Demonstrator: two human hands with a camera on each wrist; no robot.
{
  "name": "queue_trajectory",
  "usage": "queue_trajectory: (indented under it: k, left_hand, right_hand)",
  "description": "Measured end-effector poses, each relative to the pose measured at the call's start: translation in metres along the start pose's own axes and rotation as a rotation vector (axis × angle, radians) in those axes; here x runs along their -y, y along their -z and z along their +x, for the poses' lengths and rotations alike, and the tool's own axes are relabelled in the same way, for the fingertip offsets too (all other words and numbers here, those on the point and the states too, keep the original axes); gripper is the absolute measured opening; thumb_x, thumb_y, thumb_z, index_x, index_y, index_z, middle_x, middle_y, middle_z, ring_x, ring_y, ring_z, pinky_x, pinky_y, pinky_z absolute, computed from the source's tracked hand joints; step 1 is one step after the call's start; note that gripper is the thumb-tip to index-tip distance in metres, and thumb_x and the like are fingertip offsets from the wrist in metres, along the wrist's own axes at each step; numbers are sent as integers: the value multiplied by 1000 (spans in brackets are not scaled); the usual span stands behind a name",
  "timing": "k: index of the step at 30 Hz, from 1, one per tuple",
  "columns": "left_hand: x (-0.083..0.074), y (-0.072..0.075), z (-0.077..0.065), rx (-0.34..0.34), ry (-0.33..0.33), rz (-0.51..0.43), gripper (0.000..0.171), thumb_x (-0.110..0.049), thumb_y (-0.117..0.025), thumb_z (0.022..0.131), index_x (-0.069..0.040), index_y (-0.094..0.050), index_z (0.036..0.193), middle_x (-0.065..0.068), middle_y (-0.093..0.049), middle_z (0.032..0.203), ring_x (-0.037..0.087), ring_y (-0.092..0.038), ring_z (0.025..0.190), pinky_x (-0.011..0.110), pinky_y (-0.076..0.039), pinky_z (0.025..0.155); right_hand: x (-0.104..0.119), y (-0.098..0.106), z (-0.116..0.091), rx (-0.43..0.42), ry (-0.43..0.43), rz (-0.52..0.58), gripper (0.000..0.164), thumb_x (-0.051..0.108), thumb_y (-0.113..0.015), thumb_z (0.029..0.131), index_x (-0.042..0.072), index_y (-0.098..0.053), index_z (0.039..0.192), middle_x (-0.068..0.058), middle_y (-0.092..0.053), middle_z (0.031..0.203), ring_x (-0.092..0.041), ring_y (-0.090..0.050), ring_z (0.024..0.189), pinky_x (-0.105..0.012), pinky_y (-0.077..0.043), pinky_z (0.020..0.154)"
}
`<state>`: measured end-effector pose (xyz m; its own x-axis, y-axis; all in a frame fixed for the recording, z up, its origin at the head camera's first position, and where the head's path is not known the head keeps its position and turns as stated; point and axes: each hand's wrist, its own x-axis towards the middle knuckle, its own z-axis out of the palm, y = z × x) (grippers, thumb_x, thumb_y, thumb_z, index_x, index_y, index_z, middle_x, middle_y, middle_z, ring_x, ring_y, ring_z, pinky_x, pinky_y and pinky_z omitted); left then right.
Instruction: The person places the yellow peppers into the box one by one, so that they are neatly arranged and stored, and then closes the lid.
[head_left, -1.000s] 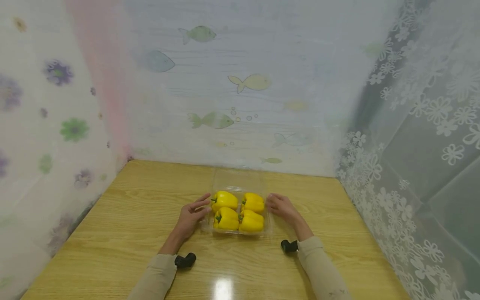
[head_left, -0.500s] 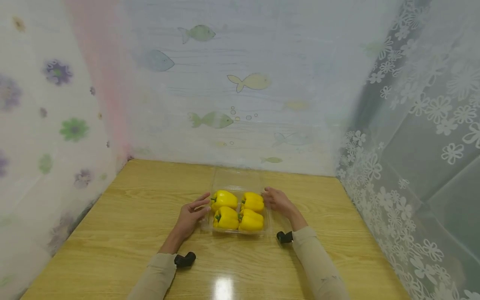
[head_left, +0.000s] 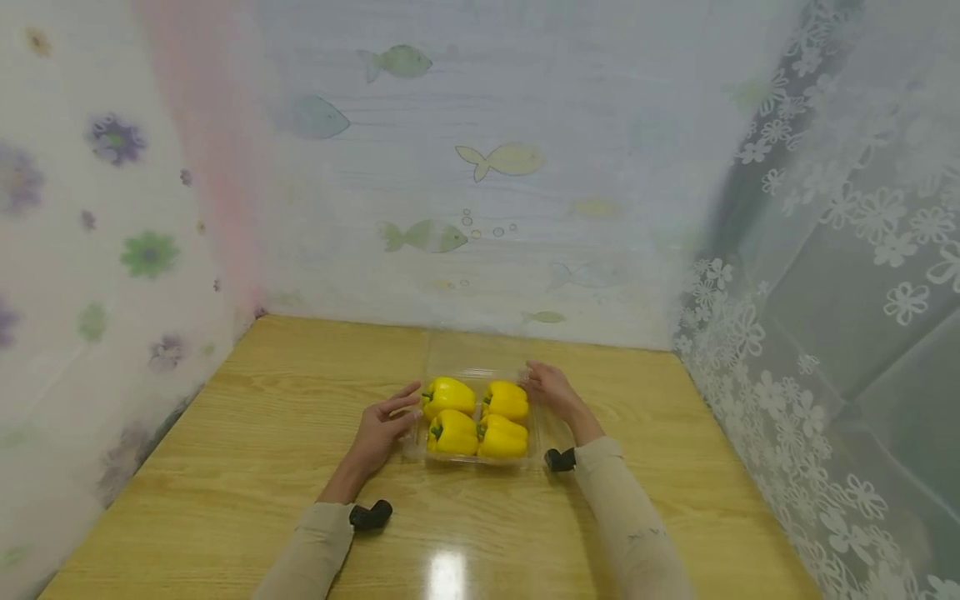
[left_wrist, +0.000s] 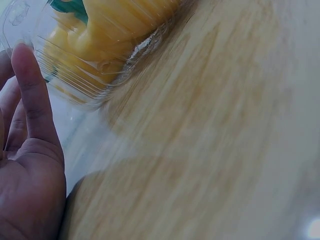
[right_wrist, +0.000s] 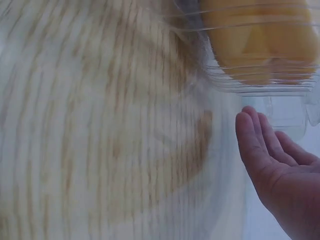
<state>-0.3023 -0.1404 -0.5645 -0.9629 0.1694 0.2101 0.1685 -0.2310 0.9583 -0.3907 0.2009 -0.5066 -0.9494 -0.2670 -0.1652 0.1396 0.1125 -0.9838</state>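
Observation:
Several yellow bell peppers [head_left: 504, 437] with green stems lie in a clear plastic clamshell container [head_left: 480, 462], whose lid [head_left: 476, 354] is folded back on the far side. My left hand [head_left: 378, 433] rests at the container's left side, fingers loosely extended. In the left wrist view, the left thumb [left_wrist: 31, 85] touches the clear rim, and some fingertips are out of sight. My right hand [head_left: 557, 390] is at the container's far right corner, near the lid hinge. The right wrist view shows its fingers [right_wrist: 249, 135] straight, with nothing held between them.
The wooden table [head_left: 285, 433] extends around the container. A fish-patterned curtain [head_left: 480, 250] hangs behind it, with floral sheets on the left and right. A black wrist camera [head_left: 371, 516] sits at the left cuff and another [head_left: 560, 460] at the right.
My right hand has moved away from me and slightly left, along the container's right side toward the lid. The left hand, peppers and container stay in place.

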Motion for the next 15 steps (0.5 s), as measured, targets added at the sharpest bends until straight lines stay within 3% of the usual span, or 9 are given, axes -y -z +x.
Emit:
queue_trajectory:
  k: [6, 15]
  left_hand:
    - [-3, 0, 2, 0, 1, 3, 45, -7, -69, 97, 13, -57, 135, 15, -40, 160, 4, -66, 91, 18, -52, 63]
    - [0, 0, 1, -3, -2, 21, 44, -7, -70, 96, 13, -59, 134, 16, -41, 159, 5, -66, 91, 18, -51, 62]
  right_hand:
    - [7, 0, 2, -12, 40, 25, 57, 25, -32, 114, -8, -20, 159, -35, -35, 156, -43, -47, 138, -39, -47, 108]
    - [12, -1, 0, -68, 90, 39, 52, 23, -33, 114, -7, -28, 157, -34, -40, 153, -44, -45, 138, -44, -44, 111]
